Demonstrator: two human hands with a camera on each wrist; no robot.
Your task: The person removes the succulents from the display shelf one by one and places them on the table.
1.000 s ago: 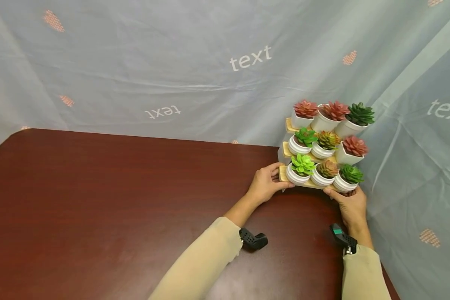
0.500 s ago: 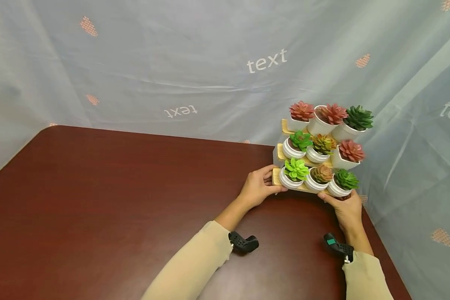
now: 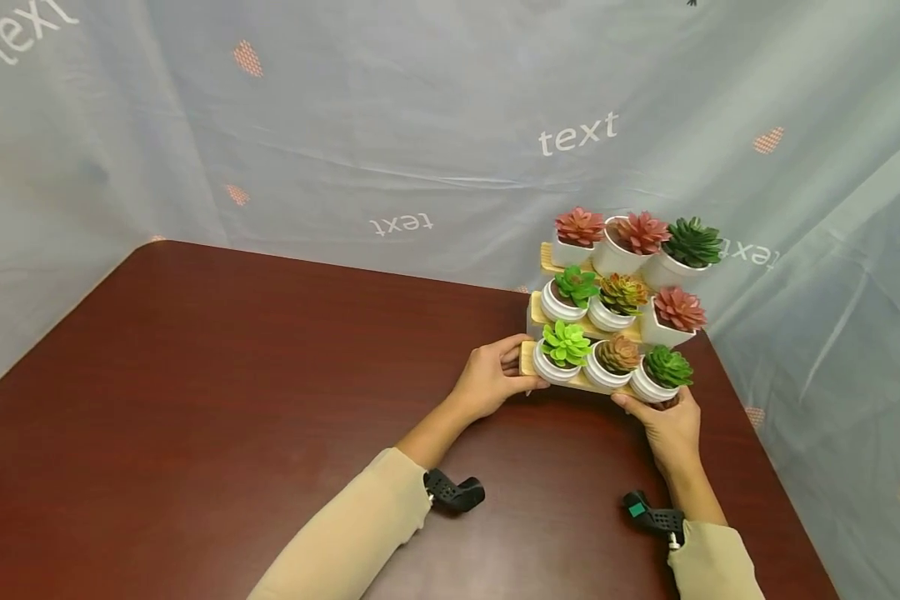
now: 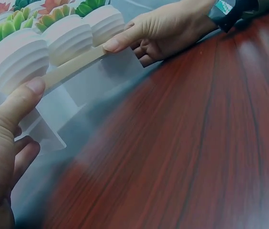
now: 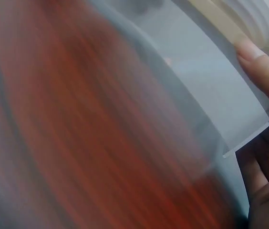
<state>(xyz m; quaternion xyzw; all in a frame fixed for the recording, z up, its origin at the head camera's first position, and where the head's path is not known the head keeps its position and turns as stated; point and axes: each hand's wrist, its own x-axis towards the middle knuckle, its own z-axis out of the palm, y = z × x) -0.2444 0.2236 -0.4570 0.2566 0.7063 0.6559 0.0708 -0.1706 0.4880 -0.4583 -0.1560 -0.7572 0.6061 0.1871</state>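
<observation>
Balancing seems intended; plant stand (image 3: 527, 358) is gripped at both ends by left hand (image 3: 487, 380) and right hand (image 3: 673, 428), both curled.

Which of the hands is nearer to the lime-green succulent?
Left. The left hand grips the stand beside the lime-green succulent; the right hand grips the stand's opposite end.

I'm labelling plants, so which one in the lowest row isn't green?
The middle plant, orange-brown: the left plant is lime, the right plant darker green.
</observation>
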